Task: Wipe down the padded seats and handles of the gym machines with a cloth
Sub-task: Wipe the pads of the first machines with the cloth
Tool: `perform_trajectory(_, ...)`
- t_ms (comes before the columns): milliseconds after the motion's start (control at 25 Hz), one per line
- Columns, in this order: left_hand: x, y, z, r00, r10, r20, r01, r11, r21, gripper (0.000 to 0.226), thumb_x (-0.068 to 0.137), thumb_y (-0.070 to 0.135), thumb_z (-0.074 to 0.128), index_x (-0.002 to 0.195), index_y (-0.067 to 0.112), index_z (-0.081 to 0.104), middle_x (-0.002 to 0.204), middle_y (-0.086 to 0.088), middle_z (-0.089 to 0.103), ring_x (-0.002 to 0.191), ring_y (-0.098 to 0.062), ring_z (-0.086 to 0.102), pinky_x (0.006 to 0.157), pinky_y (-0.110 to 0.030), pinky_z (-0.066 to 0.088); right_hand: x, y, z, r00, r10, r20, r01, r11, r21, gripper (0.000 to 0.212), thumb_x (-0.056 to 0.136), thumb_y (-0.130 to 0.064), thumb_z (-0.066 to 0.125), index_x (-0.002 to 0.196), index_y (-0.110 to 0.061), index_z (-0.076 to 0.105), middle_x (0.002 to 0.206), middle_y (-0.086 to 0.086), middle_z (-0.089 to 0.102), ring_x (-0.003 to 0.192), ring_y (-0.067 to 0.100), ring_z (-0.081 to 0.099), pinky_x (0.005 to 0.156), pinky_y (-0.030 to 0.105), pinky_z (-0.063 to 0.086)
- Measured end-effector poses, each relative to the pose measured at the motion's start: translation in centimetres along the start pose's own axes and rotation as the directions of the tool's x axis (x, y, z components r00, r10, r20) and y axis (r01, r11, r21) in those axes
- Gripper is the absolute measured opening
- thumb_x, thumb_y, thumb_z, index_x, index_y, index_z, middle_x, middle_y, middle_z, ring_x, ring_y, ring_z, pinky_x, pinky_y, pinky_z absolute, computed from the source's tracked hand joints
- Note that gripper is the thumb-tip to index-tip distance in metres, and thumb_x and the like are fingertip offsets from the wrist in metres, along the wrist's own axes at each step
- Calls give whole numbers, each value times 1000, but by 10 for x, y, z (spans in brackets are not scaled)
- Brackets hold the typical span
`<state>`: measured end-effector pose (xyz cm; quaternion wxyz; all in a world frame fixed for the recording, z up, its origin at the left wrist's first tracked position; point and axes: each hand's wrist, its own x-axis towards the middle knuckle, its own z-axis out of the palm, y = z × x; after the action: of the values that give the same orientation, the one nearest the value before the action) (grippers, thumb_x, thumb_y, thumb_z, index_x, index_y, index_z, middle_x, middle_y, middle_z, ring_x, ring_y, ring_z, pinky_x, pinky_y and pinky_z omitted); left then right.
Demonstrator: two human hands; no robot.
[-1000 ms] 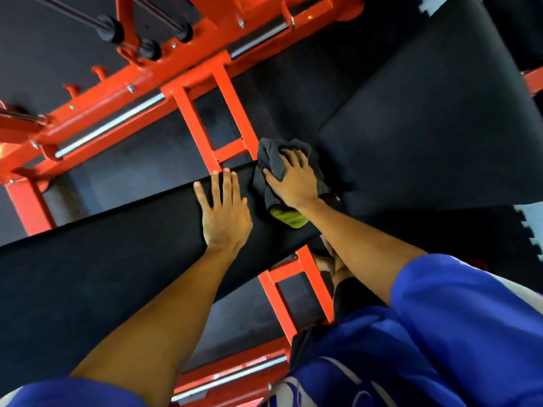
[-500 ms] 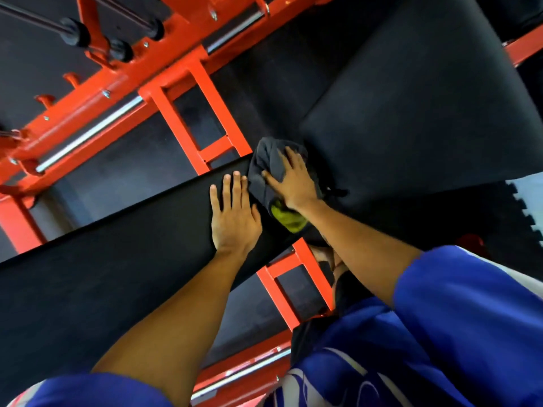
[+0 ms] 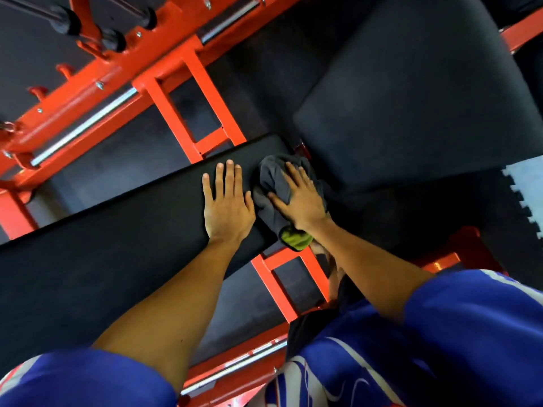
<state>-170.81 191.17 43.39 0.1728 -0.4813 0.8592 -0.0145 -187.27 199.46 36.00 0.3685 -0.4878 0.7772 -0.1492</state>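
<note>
A long black padded bench [image 3: 117, 236] runs from the lower left to the middle. My left hand [image 3: 227, 205] lies flat on its right end, fingers straight. Right beside it, my right hand [image 3: 299, 201] presses a crumpled grey cloth [image 3: 271, 183] with a yellow-green corner against the pad's end, fingers spread over it. A second, wider black pad [image 3: 426, 98] rises at the upper right, just beyond the cloth.
The machine's orange steel frame [image 3: 188, 92] with chrome rails [image 3: 88, 124] crosses under and behind the bench. Black-capped bars [image 3: 69, 24] stick out at the top left. Dark rubber floor tiles and a pale tile edge [image 3: 526, 183] lie to the right.
Both hands have stayed on the bench end. The right hand has slid the cloth a little toward the gap between the two pads; the view has shifted.
</note>
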Motion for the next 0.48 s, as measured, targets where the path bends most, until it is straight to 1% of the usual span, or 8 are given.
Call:
perform_trajectory(40, 0, 0, -1, 1000, -6, -7, 6, 1000, -6, 66, 104, 37, 32, 162, 9, 18, 170, -10, 16, 157, -27, 11, 126, -55, 5, 8, 1, -9, 992, 116, 41, -119, 991, 68, 77, 98, -62, 53, 161, -20, 34, 168, 10, 29, 152, 37, 31, 120, 52, 31)
perform_trajectory(120, 1, 0, -2, 1000, -9, -16, 8, 1000, -14, 66, 104, 37, 34, 161, 9, 20, 169, -11, 17, 157, -27, 13, 126, -55, 6, 30, 8, -22, 936, 328, 125, -347, 920, 185, 78, 98, -65, 52, 161, -23, 33, 164, 8, 33, 143, 39, 42, 114, 48, 37)
perform_trajectory(160, 0, 1, -2, 1000, -6, -19, 5, 1000, -20, 66, 104, 37, 35, 161, 8, 20, 169, -11, 18, 157, -27, 13, 126, -56, 7, 35, 10, -27, 909, 392, 144, -416, 881, 225, 78, 97, -69, 50, 159, -23, 34, 160, 8, 37, 137, 41, 48, 110, 48, 39)
perform_trajectory(200, 0, 0, -2, 1000, -3, -24, 2, 1000, -24, 66, 104, 37, 36, 161, 8, 21, 169, -12, 19, 157, -28, 14, 126, -56, 7, 35, 7, -26, 898, 417, 143, -440, 867, 236, 79, 96, -70, 50, 158, -23, 35, 158, 8, 38, 135, 42, 49, 109, 49, 40)
perform_trajectory(240, -1, 0, -3, 1000, -3, -25, 2, 1000, -27, 66, 104, 36, 37, 161, 8, 21, 168, -12, 19, 157, -28, 14, 126, -56, 8, 30, 2, -21, 906, 405, 124, -423, 880, 216, 80, 96, -69, 51, 159, -23, 34, 160, 9, 36, 138, 42, 46, 111, 50, 39)
perform_trajectory(320, -1, 1, -5, 1000, -6, -18, 5, 1000, -24, 67, 103, 36, 38, 161, 8, 21, 169, -13, 18, 157, -28, 14, 125, -57, 9, 4, -9, -11, 952, 290, 98, -299, 948, 105, 83, 95, -69, 50, 162, -24, 29, 168, 8, 27, 151, 40, 30, 120, 53, 30)
perform_trajectory(400, 0, 1, -5, 1000, -6, -17, 6, 1000, -23, 67, 103, 37, 38, 161, 8, 21, 169, -12, 18, 157, -28, 14, 125, -57, 9, -16, -7, -5, 981, 169, 91, -174, 984, 42, 89, 90, -75, 39, 163, -25, 28, 170, 8, 22, 156, 37, 19, 122, 57, 25)
perform_trajectory(480, -1, 1, -5, 1000, -7, -11, 7, 1000, -22, 67, 103, 38, 37, 161, 8, 21, 169, -12, 18, 157, -28, 14, 126, -56, 8, -7, 0, -13, 978, 181, 100, -190, 978, 90, 89, 91, -75, 40, 163, -25, 26, 170, 7, 22, 156, 35, 19, 122, 56, 26)
